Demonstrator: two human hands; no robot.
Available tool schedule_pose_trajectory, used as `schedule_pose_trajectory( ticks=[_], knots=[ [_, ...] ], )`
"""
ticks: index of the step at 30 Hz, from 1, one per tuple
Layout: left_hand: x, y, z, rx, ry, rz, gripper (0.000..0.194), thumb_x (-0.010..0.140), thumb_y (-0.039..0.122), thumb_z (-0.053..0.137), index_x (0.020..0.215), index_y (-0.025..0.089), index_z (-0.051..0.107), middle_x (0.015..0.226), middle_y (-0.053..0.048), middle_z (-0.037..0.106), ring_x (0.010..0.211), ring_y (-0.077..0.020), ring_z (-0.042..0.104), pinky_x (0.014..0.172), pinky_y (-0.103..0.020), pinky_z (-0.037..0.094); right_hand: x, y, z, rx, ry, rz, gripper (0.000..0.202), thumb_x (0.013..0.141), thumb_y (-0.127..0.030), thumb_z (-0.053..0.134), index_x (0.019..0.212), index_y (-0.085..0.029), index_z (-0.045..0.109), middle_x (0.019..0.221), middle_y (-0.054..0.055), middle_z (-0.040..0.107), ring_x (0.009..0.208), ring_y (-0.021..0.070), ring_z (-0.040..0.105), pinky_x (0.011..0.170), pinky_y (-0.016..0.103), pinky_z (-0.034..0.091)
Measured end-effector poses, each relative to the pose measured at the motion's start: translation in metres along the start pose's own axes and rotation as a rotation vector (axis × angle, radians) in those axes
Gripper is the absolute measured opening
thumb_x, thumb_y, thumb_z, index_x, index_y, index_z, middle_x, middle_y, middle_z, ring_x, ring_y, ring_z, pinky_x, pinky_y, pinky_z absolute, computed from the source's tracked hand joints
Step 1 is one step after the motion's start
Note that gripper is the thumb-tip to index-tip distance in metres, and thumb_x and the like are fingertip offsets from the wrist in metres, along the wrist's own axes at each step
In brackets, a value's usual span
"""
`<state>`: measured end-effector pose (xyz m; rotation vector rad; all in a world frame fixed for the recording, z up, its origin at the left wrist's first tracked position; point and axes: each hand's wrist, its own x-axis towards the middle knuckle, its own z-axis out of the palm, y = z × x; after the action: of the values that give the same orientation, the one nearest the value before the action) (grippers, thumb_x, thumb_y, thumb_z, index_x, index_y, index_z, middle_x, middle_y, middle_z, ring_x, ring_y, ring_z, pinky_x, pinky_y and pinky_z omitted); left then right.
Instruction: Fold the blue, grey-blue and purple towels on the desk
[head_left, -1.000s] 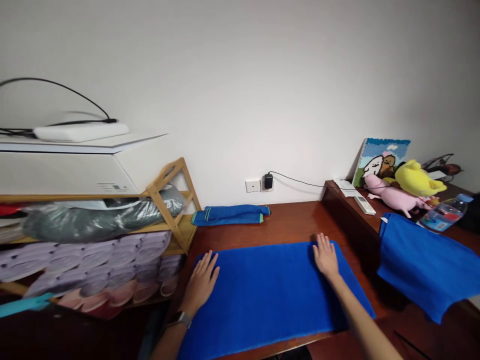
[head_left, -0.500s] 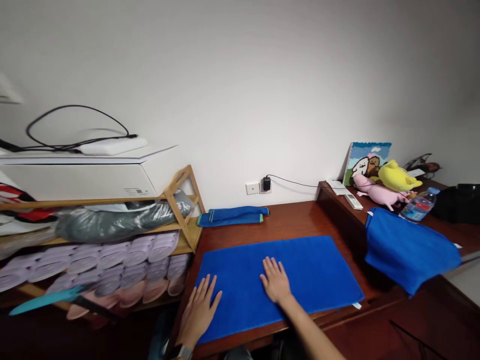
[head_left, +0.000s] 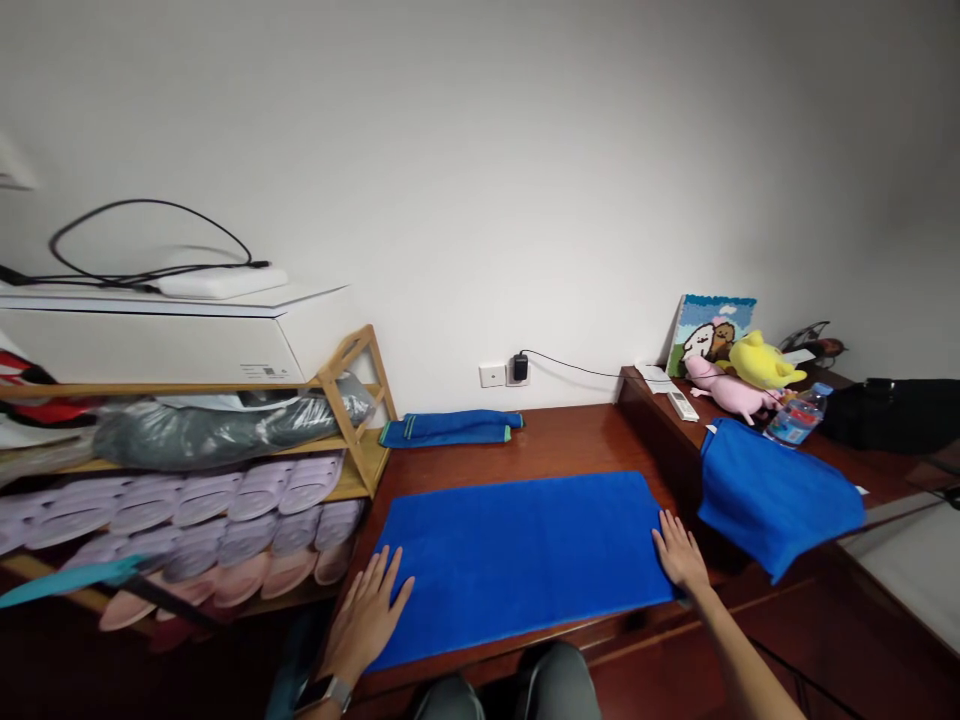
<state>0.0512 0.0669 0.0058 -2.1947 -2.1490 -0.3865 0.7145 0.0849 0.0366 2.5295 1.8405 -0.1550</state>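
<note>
A bright blue towel lies spread flat on the reddish-brown wooden table. My left hand, with a watch on the wrist, rests flat on the towel's left edge, fingers spread. At the opposite end my right hand lies flat over the right edge, fingers stretched out. Neither hand grips the cloth. Behind the towel, near the wall, are folded blue cloths with green edging. Another blue towel drapes over the raised shelf to the right.
On the raised shelf are a pink plush toy, a yellow plush toy, a water bottle and a remote. A wooden rack with several slippers stands left. A plug with a cable sits in the wall.
My right hand has slid from the towel's middle to its right edge. My left hand stays at the left edge. The view has shifted slightly right.
</note>
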Motion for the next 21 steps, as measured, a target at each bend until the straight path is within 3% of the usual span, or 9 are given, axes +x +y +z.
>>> schedule_pose_trajectory(
  ticks=[3, 6, 9, 12, 15, 18, 21],
  knots=[
    [-0.005, -0.004, -0.005, 0.01, 0.006, 0.021, 0.071, 0.101, 0.055, 0.036, 0.161, 0.017, 0.045, 0.169, -0.012, 0.042, 0.158, -0.0296, 0.039, 0.13, -0.054, 0.031, -0.003, -0.009, 0.003, 0.014, 0.073, -0.034, 0.074, 0.105, -0.046, 0.021, 0.167, -0.009, 0.033, 0.174, 0.01, 0.028, 0.162, 0.0279, 0.023, 0.132, 0.049, 0.02],
    [-0.012, -0.004, -0.009, 0.01, 0.095, 0.064, 0.068, 0.102, 0.052, 0.034, 0.16, 0.018, 0.047, 0.168, -0.011, 0.045, 0.157, -0.0292, 0.04, 0.129, -0.053, 0.033, -0.018, -0.044, 0.005, 0.073, 0.253, -0.135, 0.069, 0.106, -0.041, 0.023, 0.163, -0.007, 0.041, 0.173, 0.013, 0.031, 0.162, 0.0299, 0.023, 0.132, 0.052, 0.019],
    [-0.02, 0.008, -0.01, -0.003, 0.146, 0.122, 0.066, 0.103, 0.054, 0.036, 0.161, 0.023, 0.046, 0.169, -0.009, 0.046, 0.157, -0.029, 0.041, 0.127, -0.053, 0.037, -0.051, -0.116, 0.004, 0.196, 0.335, -0.334, 0.063, 0.11, -0.042, 0.023, 0.162, -0.015, 0.047, 0.171, 0.011, 0.035, 0.161, 0.029, 0.027, 0.132, 0.053, 0.023],
    [-0.025, 0.033, -0.01, -0.015, 0.143, 0.167, 0.063, 0.104, 0.053, 0.038, 0.161, 0.027, 0.046, 0.168, -0.008, 0.047, 0.156, -0.0285, 0.042, 0.126, -0.053, 0.039, -0.092, -0.209, -0.004, 0.305, 0.235, -0.584, 0.059, 0.112, -0.044, 0.027, 0.164, -0.021, 0.044, 0.171, 0.007, 0.036, 0.16, 0.0265, 0.03, 0.132, 0.051, 0.025],
    [-0.015, 0.062, -0.011, -0.026, 0.132, 0.212, 0.059, 0.106, 0.048, 0.037, 0.161, 0.028, 0.045, 0.168, -0.007, 0.047, 0.156, -0.0261, 0.042, 0.127, -0.051, 0.038, -0.12, -0.295, -0.016, 0.398, 0.108, -0.768, 0.06, 0.112, -0.049, 0.03, 0.167, -0.023, 0.037, 0.173, 0.003, 0.033, 0.162, 0.0242, 0.026, 0.133, 0.048, 0.022],
    [0.014, 0.081, -0.013, -0.022, 0.113, 0.225, 0.057, 0.106, 0.042, 0.034, 0.159, 0.025, 0.049, 0.167, -0.008, 0.049, 0.156, -0.0255, 0.043, 0.128, -0.05, 0.037, -0.123, -0.356, -0.029, 0.422, 0.005, -0.798, 0.061, 0.113, -0.047, 0.031, 0.167, -0.02, 0.036, 0.173, 0.006, 0.032, 0.162, 0.0246, 0.024, 0.134, 0.048, 0.02],
    [0.05, 0.083, -0.012, -0.006, 0.05, 0.201, 0.058, 0.105, 0.039, 0.033, 0.156, 0.02, 0.053, 0.166, -0.01, 0.049, 0.156, -0.0264, 0.043, 0.129, -0.05, 0.035, -0.105, -0.393, -0.037, 0.396, -0.034, -0.818, 0.06, 0.113, -0.043, 0.029, 0.168, -0.018, 0.033, 0.173, 0.008, 0.032, 0.163, 0.0241, 0.022, 0.134, 0.049, 0.019]
  ],
)
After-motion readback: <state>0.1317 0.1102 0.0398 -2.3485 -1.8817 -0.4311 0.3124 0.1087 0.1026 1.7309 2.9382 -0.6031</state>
